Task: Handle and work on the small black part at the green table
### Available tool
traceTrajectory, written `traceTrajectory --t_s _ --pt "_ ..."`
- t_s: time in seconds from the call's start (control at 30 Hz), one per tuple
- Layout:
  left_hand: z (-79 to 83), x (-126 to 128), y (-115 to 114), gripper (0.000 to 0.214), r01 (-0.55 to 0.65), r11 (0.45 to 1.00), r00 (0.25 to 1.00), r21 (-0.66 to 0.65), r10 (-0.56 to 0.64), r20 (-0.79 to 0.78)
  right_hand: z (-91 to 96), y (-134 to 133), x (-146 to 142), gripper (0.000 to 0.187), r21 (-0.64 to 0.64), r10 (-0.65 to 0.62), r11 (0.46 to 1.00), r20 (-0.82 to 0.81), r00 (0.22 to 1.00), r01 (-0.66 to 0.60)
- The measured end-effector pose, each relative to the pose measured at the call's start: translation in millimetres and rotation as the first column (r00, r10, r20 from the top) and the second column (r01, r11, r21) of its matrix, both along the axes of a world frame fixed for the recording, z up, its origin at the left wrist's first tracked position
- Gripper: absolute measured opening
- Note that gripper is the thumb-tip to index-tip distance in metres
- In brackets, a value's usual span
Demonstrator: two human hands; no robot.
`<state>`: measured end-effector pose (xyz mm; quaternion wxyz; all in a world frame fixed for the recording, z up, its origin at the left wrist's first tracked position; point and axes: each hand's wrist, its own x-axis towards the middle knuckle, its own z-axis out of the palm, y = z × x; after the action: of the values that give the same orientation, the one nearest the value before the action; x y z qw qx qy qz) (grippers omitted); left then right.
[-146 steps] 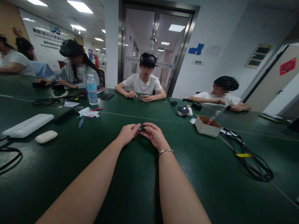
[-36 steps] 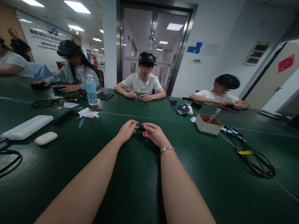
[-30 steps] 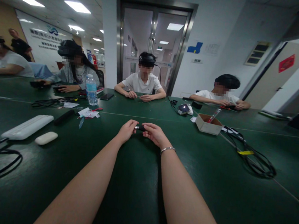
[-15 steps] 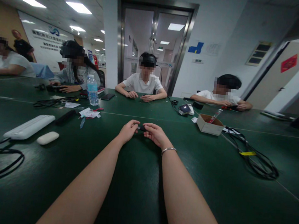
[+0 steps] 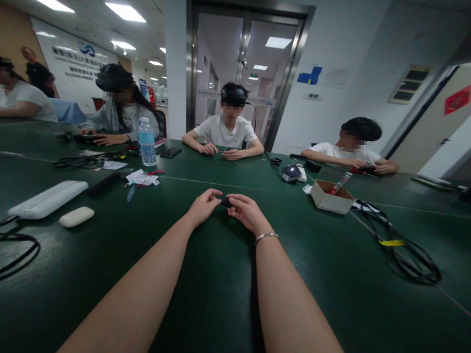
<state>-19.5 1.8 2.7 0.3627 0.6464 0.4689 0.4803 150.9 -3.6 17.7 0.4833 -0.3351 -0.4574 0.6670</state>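
Observation:
Over the middle of the green table (image 5: 214, 298), both my hands meet at a small black object (image 5: 225, 202) shaped like a USB stick. My right hand (image 5: 247, 211), with a silver bracelet (image 5: 267, 236) at its wrist, pinches the dark body between thumb and fingers. From the left, my left hand (image 5: 206, 207) closes its thumb and forefinger on the other end. The fingers cover much of the object, so its details are too small to make out.
Left of my arms lie a white power bank (image 5: 48, 199), a white rounded case (image 5: 77, 217) and a black cable (image 5: 4, 256). A water bottle (image 5: 147, 143) stands farther back. To the right are a small cardboard box (image 5: 330, 199) and coiled cables (image 5: 404, 250). Several people sit opposite.
My left fingertips have closed in on the object's left end, covering the light-coloured tip that showed before. My right hand keeps its pinch. The view has shifted very slightly.

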Motion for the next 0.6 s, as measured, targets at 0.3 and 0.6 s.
traceTrajectory --t_s 0.3,0.6 --pt "-0.7 0.3 0.2 0.027 -0.025 1.000 0.999 0.000 0.025 -0.024 -0.2 0.0 0.0 0.011 -0.006 0.006 1.000 -0.002 1.000 -0.006" --pt "-2.9 -0.2 2.8 0.028 0.009 1.000 1.000 0.001 -0.009 0.012 1.3 -0.7 -0.4 0.010 -0.006 -0.005 1.000 0.002 1.000 0.005"
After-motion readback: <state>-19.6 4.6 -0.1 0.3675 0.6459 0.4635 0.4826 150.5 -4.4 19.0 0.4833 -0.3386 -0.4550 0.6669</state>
